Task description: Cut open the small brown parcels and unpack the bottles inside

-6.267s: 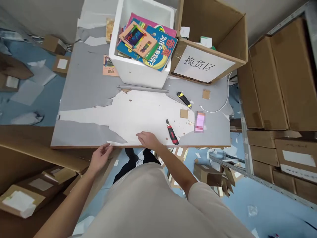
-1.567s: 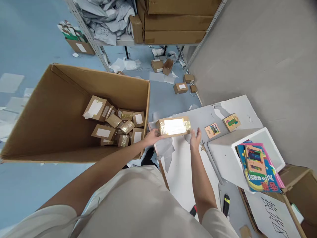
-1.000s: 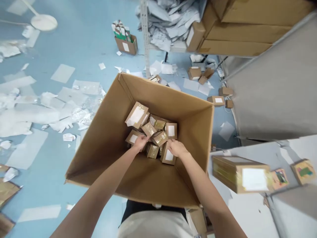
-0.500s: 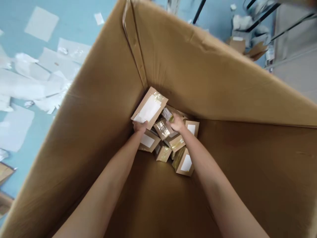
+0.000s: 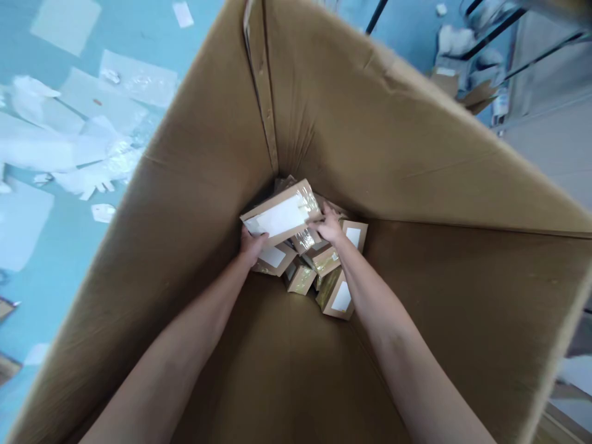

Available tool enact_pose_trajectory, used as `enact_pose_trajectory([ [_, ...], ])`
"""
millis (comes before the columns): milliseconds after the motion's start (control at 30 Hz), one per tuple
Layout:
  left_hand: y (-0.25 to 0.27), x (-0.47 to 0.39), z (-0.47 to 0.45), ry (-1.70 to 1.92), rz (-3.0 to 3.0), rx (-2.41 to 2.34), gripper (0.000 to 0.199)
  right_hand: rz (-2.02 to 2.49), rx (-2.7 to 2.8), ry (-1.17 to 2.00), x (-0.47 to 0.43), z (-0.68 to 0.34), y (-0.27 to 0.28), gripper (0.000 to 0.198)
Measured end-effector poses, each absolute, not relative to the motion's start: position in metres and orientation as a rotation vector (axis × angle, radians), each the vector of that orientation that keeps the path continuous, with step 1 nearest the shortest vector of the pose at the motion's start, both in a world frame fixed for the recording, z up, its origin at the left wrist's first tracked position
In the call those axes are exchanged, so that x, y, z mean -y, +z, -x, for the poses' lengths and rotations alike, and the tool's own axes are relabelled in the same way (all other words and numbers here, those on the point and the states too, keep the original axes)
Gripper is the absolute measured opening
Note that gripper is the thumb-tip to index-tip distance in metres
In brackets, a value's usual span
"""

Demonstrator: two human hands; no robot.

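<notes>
Deep inside a large cardboard carton [image 5: 296,370], my left hand [image 5: 252,245] grips the near left corner of a small taped cardboard box [image 5: 280,216] with a white label on top. My right hand [image 5: 329,226] holds the same box by its right end, thumb at the corner. It is tilted above a pile of similar boxes. Among these are a labelled box [image 5: 276,258] under my left hand, a box with shiny tape [image 5: 301,279], and a box with a white label [image 5: 340,299] near my right wrist. Parts of the pile are hidden by the held box.
The carton's tall walls [image 5: 198,142] surround both arms. Outside on the left, white sheets [image 5: 99,105] and clear plastic lie scattered over the blue floor [image 5: 78,240]. Beyond the far wall are dark metal legs [image 5: 494,34] and an opened small carton [image 5: 478,95].
The labelled box has turned and shifted slightly right. My right hand has moved from the pile onto its right end, and my left thumb now lies over its near edge.
</notes>
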State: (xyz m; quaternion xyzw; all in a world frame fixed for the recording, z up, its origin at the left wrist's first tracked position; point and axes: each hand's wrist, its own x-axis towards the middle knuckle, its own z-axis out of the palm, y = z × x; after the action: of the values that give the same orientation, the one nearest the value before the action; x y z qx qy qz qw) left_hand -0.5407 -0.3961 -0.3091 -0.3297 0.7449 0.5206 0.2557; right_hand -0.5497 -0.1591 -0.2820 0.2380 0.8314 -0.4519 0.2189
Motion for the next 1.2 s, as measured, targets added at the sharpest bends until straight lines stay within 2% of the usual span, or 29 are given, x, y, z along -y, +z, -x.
enact_pose_trajectory([
  [67, -0.274, 0.401, 0.538, 1.369, 0.725, -2.054, 0.069, -0.689, -2.286, -1.278, 0.149, 0.511, -0.249, 0.061],
  [133, -0.229, 0.402, 0.533, 1.356, 0.552, -2.045, 0.066, -0.799, -2.31, -1.327, 0.143, 0.471, -0.209, 0.054],
  [300, -0.093, 0.394, 0.491, 1.261, 0.154, -2.09, 0.071, -0.949, -2.16, -1.925, 0.137, 0.368, -0.085, 0.056],
  [367, -0.038, 0.389, 0.465, 1.165, 0.044, -2.165, 0.07, -0.958, -2.151, -2.054, 0.133, 0.327, -0.034, 0.053],
  [533, 0.09, 0.369, 0.38, 1.049, -0.164, -2.338, 0.065, -0.909, -2.32, -2.109, 0.109, 0.217, 0.077, 0.046],
  [700, 0.185, 0.336, 0.28, 0.931, -0.301, -2.397, 0.058, -0.748, -2.528, -2.111, 0.075, 0.086, 0.151, 0.058],
  [800, 0.211, 0.303, 0.218, 0.888, -0.366, -2.303, 0.055, -0.812, -2.631, -2.11, 0.055, -0.001, 0.171, 0.062],
  [900, 0.212, 0.259, 0.156, 0.952, -0.468, -2.108, 0.054, -1.053, -2.662, -2.101, 0.034, -0.082, 0.171, 0.06],
  [1067, 0.173, 0.175, 0.078, 1.126, -0.561, -1.873, 0.061, -1.476, -2.592, -2.114, -0.02, -0.17, 0.141, 0.064],
  [1200, 0.139, 0.123, 0.054, 1.168, -0.628, -1.914, 0.059, -1.52, -2.554, -2.125, -0.073, -0.179, 0.111, 0.07],
])
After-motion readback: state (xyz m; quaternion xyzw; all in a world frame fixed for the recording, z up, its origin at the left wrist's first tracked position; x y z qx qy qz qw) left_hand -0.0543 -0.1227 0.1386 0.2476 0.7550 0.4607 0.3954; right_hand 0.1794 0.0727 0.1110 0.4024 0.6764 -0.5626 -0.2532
